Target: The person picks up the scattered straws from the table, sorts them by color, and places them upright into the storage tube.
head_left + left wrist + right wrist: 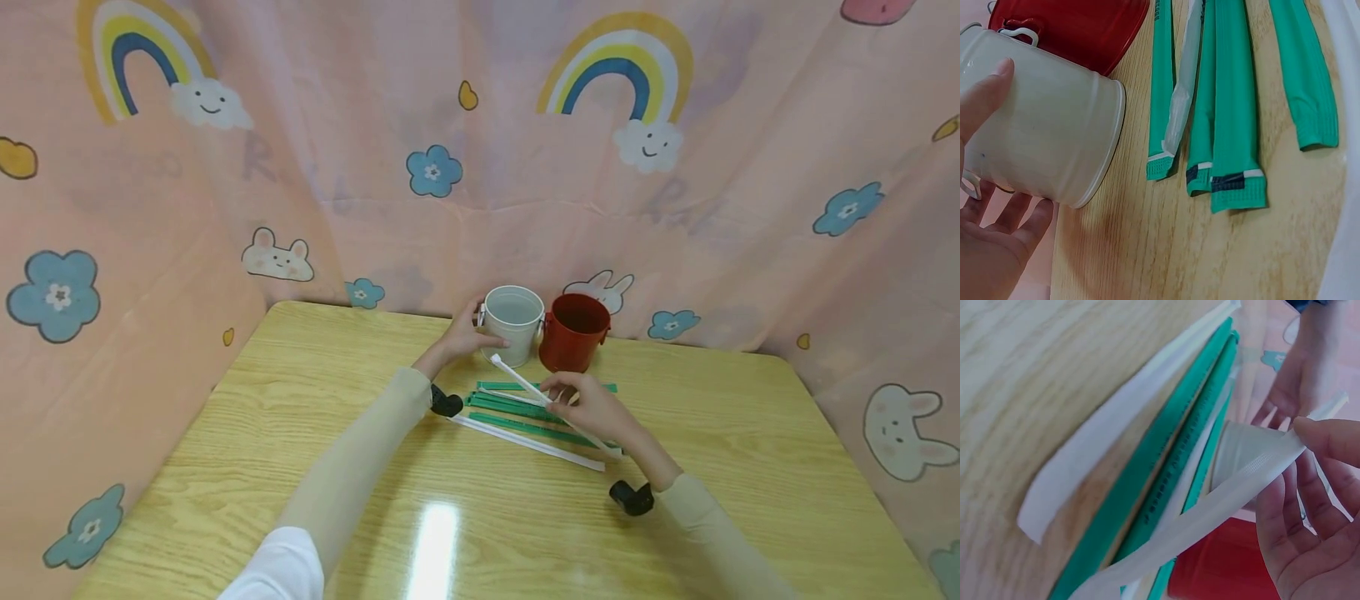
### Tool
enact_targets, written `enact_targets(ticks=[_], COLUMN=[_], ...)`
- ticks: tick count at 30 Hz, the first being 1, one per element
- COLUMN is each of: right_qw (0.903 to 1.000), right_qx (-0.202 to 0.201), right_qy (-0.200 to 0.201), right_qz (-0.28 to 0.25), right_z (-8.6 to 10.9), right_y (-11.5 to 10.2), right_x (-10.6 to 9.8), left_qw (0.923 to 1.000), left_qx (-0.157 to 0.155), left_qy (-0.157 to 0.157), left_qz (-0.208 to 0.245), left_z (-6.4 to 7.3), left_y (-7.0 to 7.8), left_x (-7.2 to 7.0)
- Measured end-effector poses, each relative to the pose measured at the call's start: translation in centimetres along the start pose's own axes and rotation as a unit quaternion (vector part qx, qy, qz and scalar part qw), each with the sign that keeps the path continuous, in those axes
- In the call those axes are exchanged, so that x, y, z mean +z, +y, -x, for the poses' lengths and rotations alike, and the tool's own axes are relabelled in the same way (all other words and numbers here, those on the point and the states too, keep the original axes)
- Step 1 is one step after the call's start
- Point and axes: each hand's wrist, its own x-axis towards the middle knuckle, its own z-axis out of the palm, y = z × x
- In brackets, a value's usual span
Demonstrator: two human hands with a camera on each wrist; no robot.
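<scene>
My left hand (pixel 461 337) holds a small white bucket (pixel 517 333) by its side, thumb on the near wall and fingers round the far side. My right hand (pixel 596 410) pinches a long white-wrapped straw (pixel 1229 497) between thumb and fingers, raised at a slant over the others. Several green-wrapped straws (pixel 1235 100) lie side by side on the table in front of the buckets, with a thin white one (pixel 1179 112) among them. Closer to me lies another white-wrapped straw (pixel 532 444). A red bucket (pixel 564 348) stands right beside the white one.
The wood-grain table (pixel 300 467) ends at the back against a pink curtain (pixel 360 167) with rainbows, flowers and rabbits. Both buckets stand near that back edge. A small black camera sits at the left wrist (pixel 446 404) and another at the right wrist (pixel 632 498).
</scene>
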Motion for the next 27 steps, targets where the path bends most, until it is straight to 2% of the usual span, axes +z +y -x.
enact_targets(ticks=[12,17,27], right_qw=[0.9991,0.9979,0.9949], right_qx=[-0.014,-0.026,-0.012], right_qy=[0.039,0.05,0.074], right_qz=[-0.013,-0.032,-0.068], right_z=[-0.9,-1.5,-2.6], right_y=[-1.0,-1.7,-2.9], right_x=[-1.4,-2.2,-3.2], left_qw=[0.9993,0.9997,0.9999], left_qx=[0.035,0.025,0.01], left_qy=[-0.001,-0.003,-0.006], left_qz=[0.016,0.003,-0.001], left_z=[-0.1,0.0,0.1], left_y=[-0.1,-0.1,0.0], left_x=[0.0,-0.1,-0.1])
